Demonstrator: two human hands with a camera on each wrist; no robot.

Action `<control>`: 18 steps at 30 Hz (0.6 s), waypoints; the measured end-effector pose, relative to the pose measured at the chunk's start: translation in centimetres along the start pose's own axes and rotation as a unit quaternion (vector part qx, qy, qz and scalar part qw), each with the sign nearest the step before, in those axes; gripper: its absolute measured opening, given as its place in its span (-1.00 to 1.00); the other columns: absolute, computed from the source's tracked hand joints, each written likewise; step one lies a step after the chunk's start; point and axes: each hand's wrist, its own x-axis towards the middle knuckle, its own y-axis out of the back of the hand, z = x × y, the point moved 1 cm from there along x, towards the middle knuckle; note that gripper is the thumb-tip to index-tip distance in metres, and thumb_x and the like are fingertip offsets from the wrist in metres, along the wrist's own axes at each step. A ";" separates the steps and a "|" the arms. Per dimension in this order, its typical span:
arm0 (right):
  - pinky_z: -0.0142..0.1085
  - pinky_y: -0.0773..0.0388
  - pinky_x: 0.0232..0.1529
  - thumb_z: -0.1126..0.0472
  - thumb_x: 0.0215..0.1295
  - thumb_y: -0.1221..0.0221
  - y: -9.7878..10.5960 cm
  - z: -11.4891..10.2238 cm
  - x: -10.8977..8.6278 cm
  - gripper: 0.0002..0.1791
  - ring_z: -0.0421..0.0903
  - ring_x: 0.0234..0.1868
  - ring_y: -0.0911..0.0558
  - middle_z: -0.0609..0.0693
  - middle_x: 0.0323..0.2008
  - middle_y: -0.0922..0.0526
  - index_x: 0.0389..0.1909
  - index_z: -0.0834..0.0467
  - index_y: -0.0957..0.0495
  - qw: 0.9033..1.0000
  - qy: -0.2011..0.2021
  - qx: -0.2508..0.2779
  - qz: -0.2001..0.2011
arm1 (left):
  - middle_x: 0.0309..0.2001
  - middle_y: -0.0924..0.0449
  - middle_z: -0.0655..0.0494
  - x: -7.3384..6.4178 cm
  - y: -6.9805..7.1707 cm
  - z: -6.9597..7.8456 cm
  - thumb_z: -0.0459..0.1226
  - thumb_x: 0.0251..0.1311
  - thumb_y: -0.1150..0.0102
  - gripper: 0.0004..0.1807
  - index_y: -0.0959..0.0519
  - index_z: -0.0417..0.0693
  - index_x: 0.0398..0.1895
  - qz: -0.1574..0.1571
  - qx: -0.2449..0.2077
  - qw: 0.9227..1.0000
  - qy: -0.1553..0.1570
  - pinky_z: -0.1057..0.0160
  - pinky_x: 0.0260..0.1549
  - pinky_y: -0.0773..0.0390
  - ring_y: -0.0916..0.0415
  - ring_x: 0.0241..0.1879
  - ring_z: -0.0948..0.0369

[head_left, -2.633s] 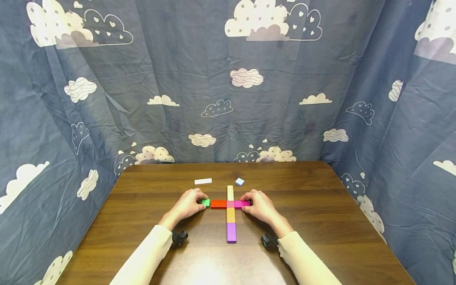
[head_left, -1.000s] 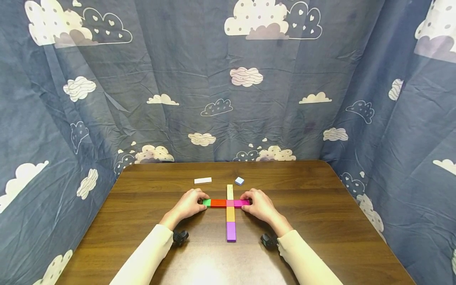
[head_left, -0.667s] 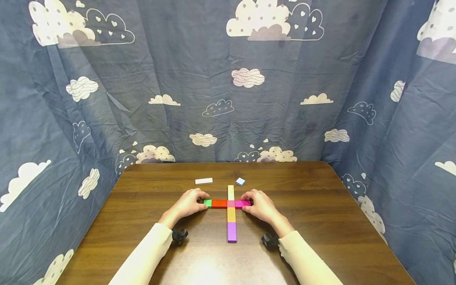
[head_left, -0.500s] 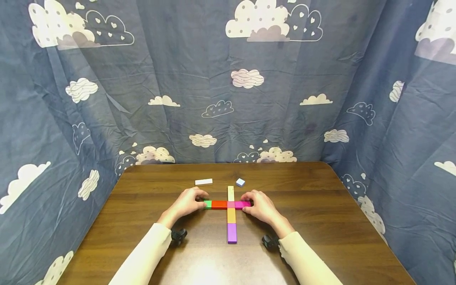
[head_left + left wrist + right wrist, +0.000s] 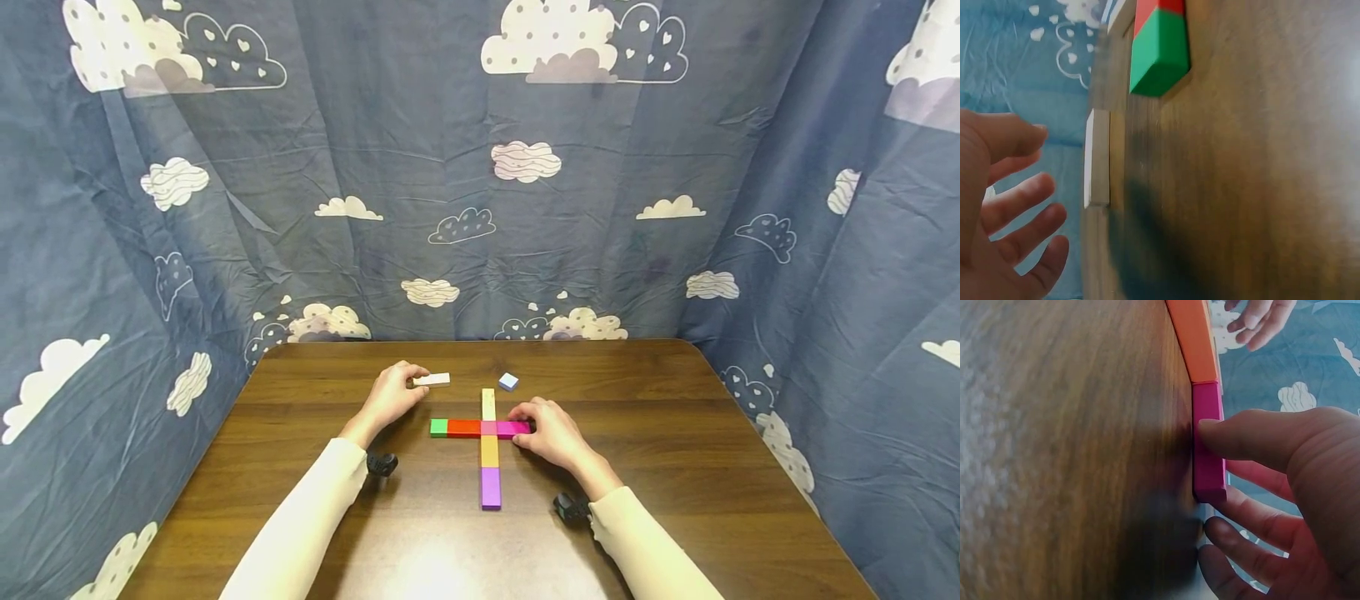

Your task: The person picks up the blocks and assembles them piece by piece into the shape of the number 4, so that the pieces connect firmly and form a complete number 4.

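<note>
My left hand (image 5: 392, 395) reaches over the table at the left end of a white block (image 5: 435, 380), thumb and fingers spread. In the left wrist view its fingertips (image 5: 1038, 184) stand apart from that block. My right hand (image 5: 553, 437) pinches a magenta block (image 5: 513, 430) between thumb and fingers. This block is the right arm of a flat cross. Green (image 5: 438, 428) and red blocks (image 5: 463, 429) form the left arm, with a pink block (image 5: 489, 428) at the centre. Yellow (image 5: 489, 403), orange (image 5: 490, 452) and purple blocks (image 5: 491, 488) make the upright line.
A small light blue block (image 5: 508, 382) lies behind the cross, right of the white block. The brown wooden table (image 5: 660, 500) ends at a dark blue cloud-print curtain (image 5: 420, 175) behind and on both sides. A dark camera is worn under each wrist.
The left hand slid the green block right against the red one, let it go, and moved away to the white block. The right hand stays on the magenta block.
</note>
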 end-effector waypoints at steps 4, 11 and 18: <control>-0.13 -0.50 -0.20 0.13 -0.04 -0.52 0.0 -0.1 0.0 -0.63 -0.07 -0.19 -0.57 -0.12 -0.29 -0.61 -0.14 -0.03 -0.73 1.000 -0.001 0.003 -0.001 | -0.03 -0.60 -0.14 1.1 -0.2 -0.4 -0.31 0.16 -0.36 -0.62 -0.67 -0.15 0.07 0.010 0.024 1.000 0.009 -0.02 -0.05 -0.49 -0.51 -0.11 -0.01; -0.12 -0.50 -0.19 0.15 -0.06 -0.53 0.0 -0.3 -0.1 -0.62 -0.05 -0.18 -0.56 -0.11 -0.30 -0.60 -0.14 -0.01 -0.74 1.000 -0.002 0.004 0.001 | 0.25 -0.49 -0.19 2.3 -0.6 -1.0 -0.34 0.19 -0.30 -0.48 -0.56 -0.16 0.26 -0.009 0.028 0.999 0.028 -0.14 0.24 -0.34 -0.38 0.24 -0.20; -0.12 -0.49 -0.18 0.14 -0.05 -0.53 -0.1 -0.3 -0.1 -0.63 -0.05 -0.16 -0.55 -0.12 -0.28 -0.60 -0.14 -0.03 -0.74 1.000 -0.009 0.003 0.002 | 0.22 -0.53 -0.21 2.5 -1.3 -1.7 -0.34 0.14 -0.31 -0.41 -0.52 -0.17 0.30 -0.028 0.047 0.997 0.045 -0.10 0.22 -0.40 -0.44 0.20 -0.19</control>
